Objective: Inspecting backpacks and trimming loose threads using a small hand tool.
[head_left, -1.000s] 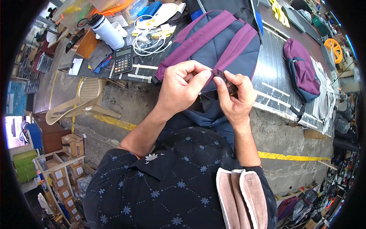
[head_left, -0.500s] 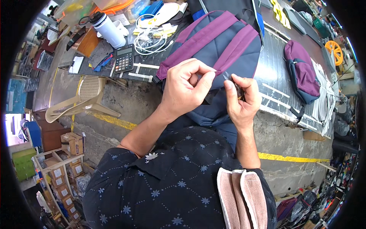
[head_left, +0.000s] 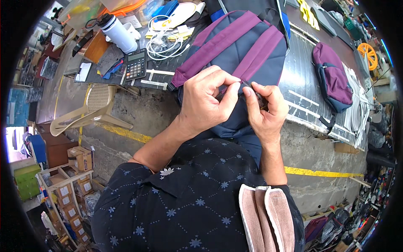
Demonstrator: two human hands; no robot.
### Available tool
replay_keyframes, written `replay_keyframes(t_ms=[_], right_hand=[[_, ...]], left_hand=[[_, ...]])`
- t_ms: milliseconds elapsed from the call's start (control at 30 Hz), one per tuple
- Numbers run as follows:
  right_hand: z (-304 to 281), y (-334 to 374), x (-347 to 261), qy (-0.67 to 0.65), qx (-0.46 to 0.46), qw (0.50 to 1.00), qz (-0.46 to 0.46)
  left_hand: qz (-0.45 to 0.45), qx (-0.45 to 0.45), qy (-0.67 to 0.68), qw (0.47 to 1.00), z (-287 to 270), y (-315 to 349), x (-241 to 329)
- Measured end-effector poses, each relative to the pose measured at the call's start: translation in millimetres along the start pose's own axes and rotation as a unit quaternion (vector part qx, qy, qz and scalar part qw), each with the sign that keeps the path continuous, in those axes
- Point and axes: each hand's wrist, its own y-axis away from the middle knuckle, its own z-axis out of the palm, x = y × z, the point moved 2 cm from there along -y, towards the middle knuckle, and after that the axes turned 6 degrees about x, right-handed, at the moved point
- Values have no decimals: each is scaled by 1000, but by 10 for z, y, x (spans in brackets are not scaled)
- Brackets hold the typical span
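Observation:
A dark blue backpack (head_left: 268, 63) with purple shoulder straps (head_left: 261, 52) leans on the table edge in front of me, its lower part hanging toward my lap. My left hand (head_left: 208, 94) is closed in a pinch at the lower end of the right-hand strap; what sits between thumb and forefinger is too small to make out. Close beside it, my right hand (head_left: 268, 107) is closed round a small dark tool (head_left: 262, 101), mostly hidden by the fingers. The fingertips of both hands nearly meet at the strap end.
On the table's left lie a calculator (head_left: 136, 65), a white bottle (head_left: 119, 33) and a coiled white cable (head_left: 161, 46). Another purple and blue backpack (head_left: 333, 77) lies right, beside white strips (head_left: 356, 109). A beige plastic chair (head_left: 98, 105) stands left.
My left hand has shifted slightly right, and its fingertips have come closer to those of my right hand. A thin pointed tip seen earlier at the right fingertips is now harder to see.

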Motion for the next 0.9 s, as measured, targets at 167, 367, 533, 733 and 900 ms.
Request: replay_keyframes(t_ms=[167,367,533,733,900], right_hand=[[-2,-3,1,12,4,1000,-27],[15,7,7,-48,29,998,33],[38,44,58,-146,32,985,92],[114,49,139,-161,-146,958,189],[292,156,176,-152,-229,936,218]], left_hand=[[5,-1,-12,1000,-7,1,4],[-7,-5,5,1000,-44,-29,-73],[-63,7,59,996,-164,-88,-226],[-222,25,298,928,-470,-373,-721],[-248,42,333,908,-512,-420,-858]])
